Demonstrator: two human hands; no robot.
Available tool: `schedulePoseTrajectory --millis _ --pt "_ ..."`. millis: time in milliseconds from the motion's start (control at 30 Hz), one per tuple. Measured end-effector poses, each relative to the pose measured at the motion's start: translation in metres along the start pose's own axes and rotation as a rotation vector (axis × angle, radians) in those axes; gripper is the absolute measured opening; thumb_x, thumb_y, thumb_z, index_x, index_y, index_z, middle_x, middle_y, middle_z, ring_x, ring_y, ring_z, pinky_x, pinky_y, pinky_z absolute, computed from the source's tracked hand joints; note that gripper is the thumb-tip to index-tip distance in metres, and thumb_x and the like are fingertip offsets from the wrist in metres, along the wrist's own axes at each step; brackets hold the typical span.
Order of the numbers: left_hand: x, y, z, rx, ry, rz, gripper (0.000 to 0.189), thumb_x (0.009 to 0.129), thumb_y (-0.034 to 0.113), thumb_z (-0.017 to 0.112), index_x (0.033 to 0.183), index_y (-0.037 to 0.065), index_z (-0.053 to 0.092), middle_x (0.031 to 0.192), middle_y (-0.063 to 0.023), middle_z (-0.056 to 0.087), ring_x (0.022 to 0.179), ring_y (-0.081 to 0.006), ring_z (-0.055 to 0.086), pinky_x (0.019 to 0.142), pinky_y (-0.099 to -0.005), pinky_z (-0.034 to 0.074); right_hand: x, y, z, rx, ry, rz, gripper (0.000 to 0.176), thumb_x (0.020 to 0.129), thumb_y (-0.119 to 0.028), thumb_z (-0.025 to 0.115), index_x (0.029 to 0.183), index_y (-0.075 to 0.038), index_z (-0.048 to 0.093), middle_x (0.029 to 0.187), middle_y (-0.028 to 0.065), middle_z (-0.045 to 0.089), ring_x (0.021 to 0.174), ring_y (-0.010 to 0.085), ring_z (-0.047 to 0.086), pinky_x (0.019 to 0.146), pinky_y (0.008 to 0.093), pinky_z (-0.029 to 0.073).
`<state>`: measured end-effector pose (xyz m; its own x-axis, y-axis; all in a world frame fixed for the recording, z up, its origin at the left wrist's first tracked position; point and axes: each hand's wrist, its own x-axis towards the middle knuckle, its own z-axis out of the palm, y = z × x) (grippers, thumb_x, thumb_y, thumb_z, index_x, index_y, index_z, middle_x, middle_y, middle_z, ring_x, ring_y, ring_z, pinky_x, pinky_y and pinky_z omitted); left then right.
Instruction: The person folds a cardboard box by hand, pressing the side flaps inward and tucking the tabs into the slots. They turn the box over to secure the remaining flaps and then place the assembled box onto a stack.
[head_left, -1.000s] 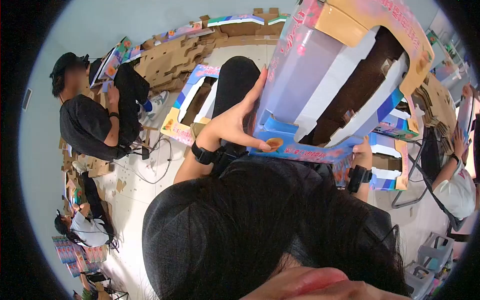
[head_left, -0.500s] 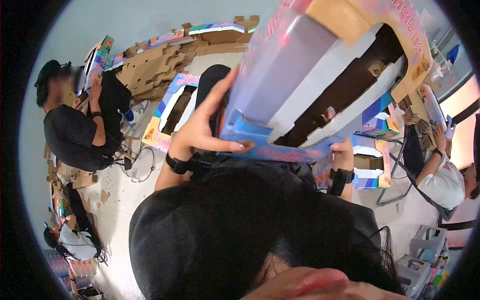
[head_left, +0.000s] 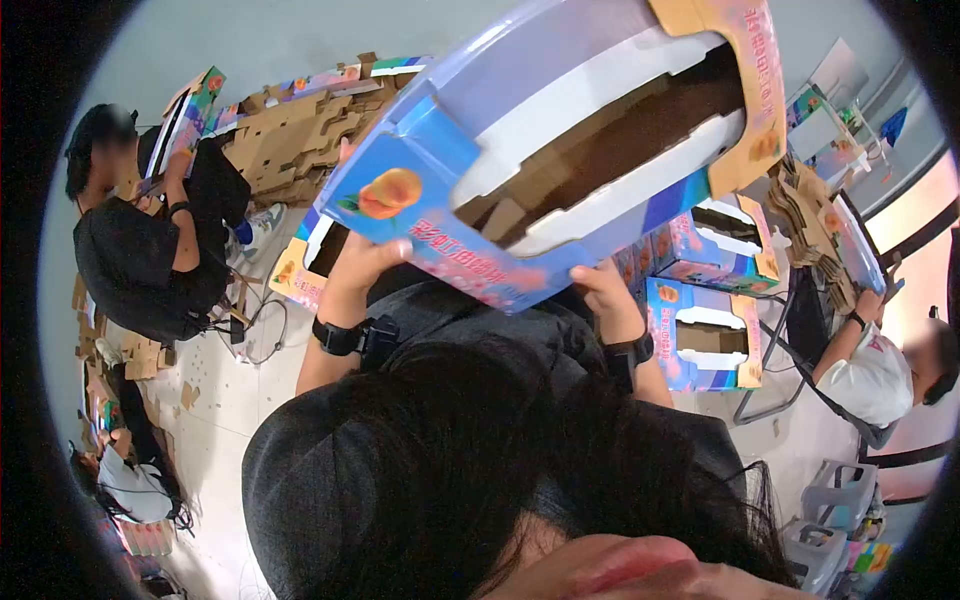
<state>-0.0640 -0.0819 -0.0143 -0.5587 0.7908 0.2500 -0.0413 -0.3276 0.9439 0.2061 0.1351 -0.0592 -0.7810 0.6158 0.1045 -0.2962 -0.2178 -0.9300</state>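
Raised in front of my chest is a printed cardboard fruit box (head_left: 420, 215), blue, purple and orange with a peach picture and pink lettering. A long white-edged opening in it shows a brown inside. My left hand (head_left: 368, 262) grips its lower left corner, thumb on the printed face and the other fingers mostly hidden behind. My right hand (head_left: 608, 298) holds the lower right edge, its thumb against the cardboard and its remaining fingers partly out of sight. Behind my left wrist, another printed box (head_left: 300, 275) is partly covered.
Similar boxes (head_left: 705, 335) are stacked to my right. Flattened brown cardboard (head_left: 290, 145) lies along the far wall. One co-worker (head_left: 150, 250) sits at left with a printed box, another (head_left: 870, 360) at right. Grey stools (head_left: 835, 500) stand at lower right; a cable (head_left: 275, 335) lies on the floor.
The box has moved left and turned, so its printed end with the peach now faces me. Both hands have shifted left with it, still holding it.
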Motion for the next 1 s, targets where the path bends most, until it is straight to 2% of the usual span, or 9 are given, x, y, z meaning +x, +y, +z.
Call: schedulePoseTrajectory --millis 100,133,200,333,533,633,833,900,1000 --pt "0.010 0.022 0.016 -0.147 0.066 0.031 0.093 0.069 0.025 0.078 0.146 0.000 0.031 0.137 -0.0121 0.047 0.128 -0.0255 0.048 0.109 -0.0389 0.037 0.000 -0.003 0.003 -0.105 -0.033 0.028 0.076 0.071 -0.012 0.084 0.137 0.000 0.047 0.128 0.0087 0.057 0.121 0.0227 0.052 0.107 0.0368 0.037" --pt "0.009 0.024 0.020 -0.185 0.103 0.086 0.081 0.070 0.021 0.072 0.140 -0.001 0.038 0.131 -0.0120 0.052 0.124 -0.0247 0.051 0.106 -0.0380 0.041 0.000 0.000 -0.005 -0.086 -0.032 0.049 0.077 0.069 -0.011 0.085 0.136 0.000 0.047 0.128 0.0087 0.057 0.121 0.0229 0.052 0.107 0.0369 0.038" --pt "0.014 0.006 -0.004 -0.169 0.050 0.056 0.080 0.069 0.023 0.073 0.138 -0.001 0.041 0.129 -0.0119 0.053 0.123 -0.0242 0.052 0.104 -0.0376 0.042 -0.004 0.009 -0.025 0.009 -0.001 0.112 0.080 0.067 -0.011 0.087 0.136 0.000 0.047 0.130 0.0078 0.056 0.121 0.0227 0.051 0.107 0.0374 0.037" --pt "0.015 0.000 -0.013 -0.077 -0.036 -0.030 0.078 0.067 0.025 0.074 0.134 -0.001 0.045 0.127 -0.0115 0.055 0.122 -0.0233 0.052 0.104 -0.0370 0.041 -0.023 0.016 -0.038 -0.265 -0.011 0.117 0.074 0.076 -0.021 0.081 0.138 -0.002 0.046 0.132 0.0071 0.054 0.125 0.0230 0.048 0.109 0.0383 0.035" --pt "0.018 -0.006 -0.007 -0.130 0.024 -0.056 0.079 0.068 0.022 0.074 0.137 -0.001 0.043 0.131 -0.0119 0.053 0.123 -0.0240 0.052 0.107 -0.0356 0.038 -0.027 0.040 -0.064 0.257 0.119 0.023 0.077 0.076 -0.033 0.082 0.139 -0.009 0.046 0.140 0.0063 0.050 0.131 0.0254 0.046 0.112 0.0426 0.034" --pt "0.020 -0.016 -0.015 -0.130 0.021 -0.072 0.080 0.069 0.020 0.073 0.140 -0.001 0.041 0.133 -0.0121 0.052 0.124 -0.0237 0.051 0.108 -0.0354 0.037 -0.007 0.045 -0.062 0.487 0.027 -0.084 0.079 0.077 -0.044 0.080 0.141 -0.014 0.045 0.143 0.0031 0.049 0.133 0.0260 0.045 0.111 0.0447 0.034" --pt "0.017 -0.009 -0.005 -0.067 0.042 -0.087 0.081 0.073 0.017 0.076 0.142 -0.001 0.039 0.135 -0.0119 0.052 0.126 -0.0234 0.050 0.109 -0.0357 0.036 -0.010 0.037 -0.072 0.401 0.029 -0.216 0.087 0.076 -0.066 0.069 0.143 -0.017 0.043 0.141 0.0000 0.051 0.133 0.0245 0.044 0.112 0.0446 0.033" --pt "0.019 -0.006 0.000 -0.084 0.024 -0.085 0.081 0.074 0.018 0.077 0.142 -0.001 0.037 0.135 -0.0116 0.052 0.126 -0.0231 0.050 0.109 -0.0355 0.036 -0.011 0.030 -0.072 0.420 0.144 -0.123 0.091 0.075 -0.073 0.064 0.143 -0.017 0.043 0.143 0.0011 0.049 0.132 0.0248 0.044 0.112 0.0443 0.031" --pt "0.028 -0.020 -0.011 -0.090 -0.025 -0.094 0.081 0.077 0.019 0.077 0.144 0.000 0.036 0.135 -0.0110 0.051 0.126 -0.0214 0.048 0.109 -0.0349 0.035 -0.012 0.021 -0.075 0.498 0.213 -0.149 0.084 0.081 -0.071 0.060 0.142 -0.016 0.043 0.143 0.0037 0.047 0.131 0.0261 0.044 0.111 0.0454 0.033"
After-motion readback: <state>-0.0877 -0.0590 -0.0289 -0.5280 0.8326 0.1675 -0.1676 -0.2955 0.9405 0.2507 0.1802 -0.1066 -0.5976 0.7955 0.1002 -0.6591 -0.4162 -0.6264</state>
